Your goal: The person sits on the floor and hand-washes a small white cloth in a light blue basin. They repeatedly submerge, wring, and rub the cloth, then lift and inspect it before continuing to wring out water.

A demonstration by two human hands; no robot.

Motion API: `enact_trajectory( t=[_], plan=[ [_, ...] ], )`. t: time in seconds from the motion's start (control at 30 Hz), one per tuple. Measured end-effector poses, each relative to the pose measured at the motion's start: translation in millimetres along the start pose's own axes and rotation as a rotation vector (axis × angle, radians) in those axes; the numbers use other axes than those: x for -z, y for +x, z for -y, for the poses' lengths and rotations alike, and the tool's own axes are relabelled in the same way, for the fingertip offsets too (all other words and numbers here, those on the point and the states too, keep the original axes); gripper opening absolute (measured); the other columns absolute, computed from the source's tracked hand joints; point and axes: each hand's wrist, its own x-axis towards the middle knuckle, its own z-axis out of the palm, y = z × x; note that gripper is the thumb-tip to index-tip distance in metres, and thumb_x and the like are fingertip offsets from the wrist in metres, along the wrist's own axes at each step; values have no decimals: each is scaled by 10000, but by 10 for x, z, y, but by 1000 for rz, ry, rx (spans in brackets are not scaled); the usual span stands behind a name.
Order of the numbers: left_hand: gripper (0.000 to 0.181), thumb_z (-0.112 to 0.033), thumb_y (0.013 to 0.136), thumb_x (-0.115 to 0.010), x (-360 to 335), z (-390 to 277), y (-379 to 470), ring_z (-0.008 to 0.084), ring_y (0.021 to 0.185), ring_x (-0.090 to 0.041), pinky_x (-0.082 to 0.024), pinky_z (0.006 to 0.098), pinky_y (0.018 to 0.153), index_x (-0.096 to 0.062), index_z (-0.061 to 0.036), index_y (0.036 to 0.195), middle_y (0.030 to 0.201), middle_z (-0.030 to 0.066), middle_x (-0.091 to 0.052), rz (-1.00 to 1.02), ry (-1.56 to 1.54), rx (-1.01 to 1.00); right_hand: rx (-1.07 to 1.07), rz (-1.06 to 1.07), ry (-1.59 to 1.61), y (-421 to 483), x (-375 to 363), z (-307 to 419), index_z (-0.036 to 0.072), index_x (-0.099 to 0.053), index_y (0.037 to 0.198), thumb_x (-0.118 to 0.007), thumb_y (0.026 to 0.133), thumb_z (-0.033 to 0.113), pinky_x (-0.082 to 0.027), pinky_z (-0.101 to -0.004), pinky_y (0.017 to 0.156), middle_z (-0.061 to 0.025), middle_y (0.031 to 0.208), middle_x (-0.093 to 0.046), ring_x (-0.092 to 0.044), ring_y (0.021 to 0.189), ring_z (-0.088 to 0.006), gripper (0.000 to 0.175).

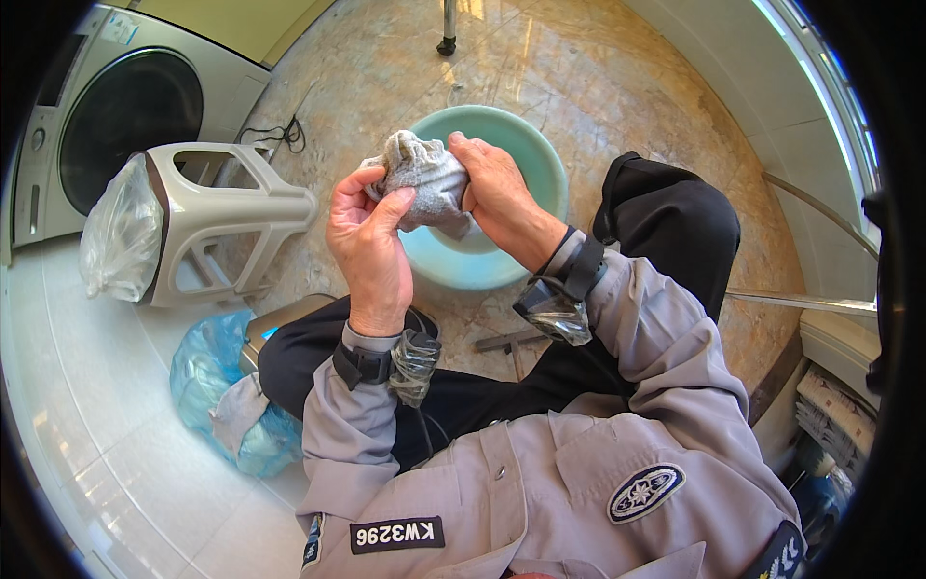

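A bunched, greyish-white piece of wet-looking fabric (427, 181) is held up between both hands, over the left part of a pale green plastic basin (553, 170). My left hand (372, 250) pinches its left edge between thumb and fingers. Against its right side, my right hand (499, 195) grips it with the thumb near the top; some fingers are hidden behind the fabric. The basin stands on the floor, its bottom partly covered by the hands and fabric. Both wrists carry black straps with plastic-wrapped devices.
At left, a beige plastic stool (239, 192) lies on its side near a front-loading washing machine (130, 123); a clear plastic bag (123, 231) covers its seat. A blue plastic bag (210, 376) with cloth is by the left knee. A metal leg (448, 29) stands beyond the basin.
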Motion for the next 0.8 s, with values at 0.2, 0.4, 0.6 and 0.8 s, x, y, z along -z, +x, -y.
enact_trajectory(
  t=[0.2, 0.4, 0.6, 0.8],
  plan=[
    [367, 103, 852, -715, -51, -67, -56, 130, 1018, -626, -509, 280, 922, -632, -27, 1185, 1131, 53, -659, -31, 9, 23, -38, -138, 223, 122, 128, 37, 27, -583, 963, -550, 1088, 267, -460, -272, 615, -18, 798, -546, -505, 685, -128, 272],
    [334, 100, 885, -686, 6, -1, -15, 167, 1043, -661, -540, 318, 970, -633, -13, 1194, 1140, 94, -679, -67, -34, 26, -87, -144, 200, 74, 0, -93, 41, -612, 971, -556, 1067, 278, -475, -282, 620, -40, 825, -590, -551, 714, -136, 262],
    [322, 91, 884, -695, 16, 56, -31, 159, 1029, -654, -539, 309, 959, -628, -9, 1183, 1133, 86, -676, -117, 27, 22, 214, -138, 102, 3, -245, 412, 48, -609, 971, -581, 1032, 224, -453, -293, 594, -19, 847, -577, -559, 695, -133, 188],
    [256, 53, 941, -651, -94, 113, -75, 137, 1028, -640, -523, 273, 933, -635, -9, 1188, 1134, 58, -676, -39, -67, 73, 1151, 170, -878, -199, -608, 164, 41, -624, 968, -578, 976, 164, -532, -474, 765, -157, 969, -628, -639, 892, -399, 131]
  ],
)
